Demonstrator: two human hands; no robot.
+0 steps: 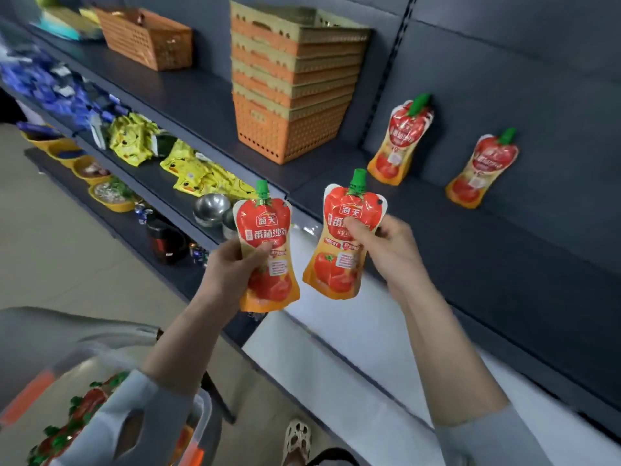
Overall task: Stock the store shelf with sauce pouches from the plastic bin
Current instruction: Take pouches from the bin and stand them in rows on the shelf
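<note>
Before the dark grey metal store shelf (487, 250), the head view shows the left hand (232, 267) gripping one red-and-orange, green-spouted sauce pouch (265, 230) and the right hand (386, 250) pinching a second pouch (346, 264). Both pouches are held off the shelf. Two shelved pouches (401, 142) lean on the back panel; more fill the clear plastic bin (201, 403). Set each down base-first, label outward, beside the standing pair and leaning back so it won't topple.

Stacked orange baskets (293, 95), yellow packets (201, 173)
</note>
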